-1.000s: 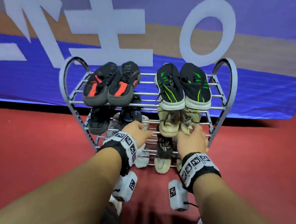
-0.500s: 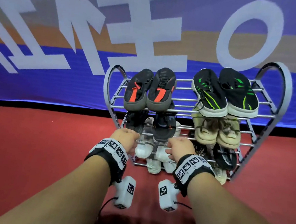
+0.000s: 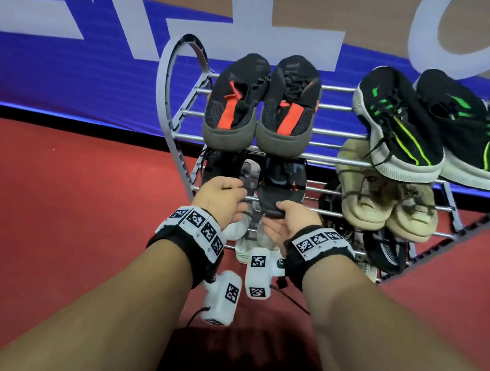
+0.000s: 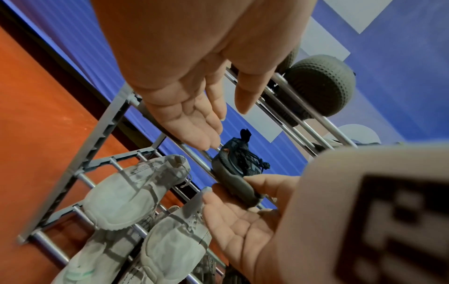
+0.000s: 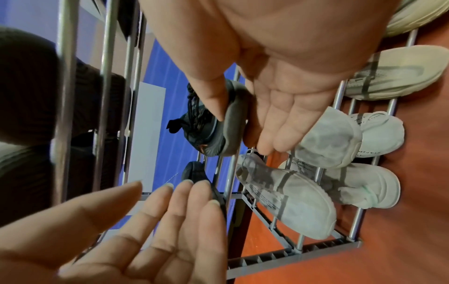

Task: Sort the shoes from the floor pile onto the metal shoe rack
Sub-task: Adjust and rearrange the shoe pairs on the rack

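Dark sneaker (image 3: 280,190) lay on metal shoe rack's (image 3: 179,133) middle shelf, long axis toe-forward, heel outward | right hand (image 3: 290,222) pinched heel: thumb above, fingers beneath | left hand (image 3: 221,201) spread, empty, just beside.

A: What lies underfoot?
B: A red carpeted floor (image 3: 45,221), evenly lit, with a dark shadow (image 3: 246,356) near the bottom edge of the head view.
A: And behind?
B: A wide banner (image 3: 81,70) backs the scene: blue along its lower part, tan above, with large pale letters (image 3: 261,7). A black strip (image 3: 59,119) runs where it meets the floor.
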`<action>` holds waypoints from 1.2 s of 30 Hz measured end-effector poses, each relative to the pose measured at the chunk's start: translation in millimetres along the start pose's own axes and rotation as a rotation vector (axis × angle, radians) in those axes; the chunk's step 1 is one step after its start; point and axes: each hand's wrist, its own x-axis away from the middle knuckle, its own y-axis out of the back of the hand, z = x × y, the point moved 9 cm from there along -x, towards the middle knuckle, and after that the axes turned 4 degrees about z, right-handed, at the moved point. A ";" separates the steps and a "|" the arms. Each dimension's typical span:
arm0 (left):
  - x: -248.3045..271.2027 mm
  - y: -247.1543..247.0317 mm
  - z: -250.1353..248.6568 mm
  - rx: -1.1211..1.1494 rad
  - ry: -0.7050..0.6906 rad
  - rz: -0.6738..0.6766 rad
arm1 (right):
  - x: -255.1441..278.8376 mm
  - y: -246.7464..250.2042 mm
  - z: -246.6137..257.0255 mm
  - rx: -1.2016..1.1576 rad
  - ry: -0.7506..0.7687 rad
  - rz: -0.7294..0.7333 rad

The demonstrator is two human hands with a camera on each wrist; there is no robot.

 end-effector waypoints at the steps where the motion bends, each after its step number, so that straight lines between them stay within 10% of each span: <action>1: 0.6 -0.5 2.4 0.015 -0.003 0.012 | 2.3 -1.0 2.2 -0.024 0.020 0.004; 13: 16.0 -7.0 3.9 0.176 0.087 0.057 | 88.4 14.4 51.2 0.030 0.246 0.007; 36: 7.2 11.9 6.0 0.483 0.143 0.048 | 84.3 83.7 53.0 0.040 0.145 0.154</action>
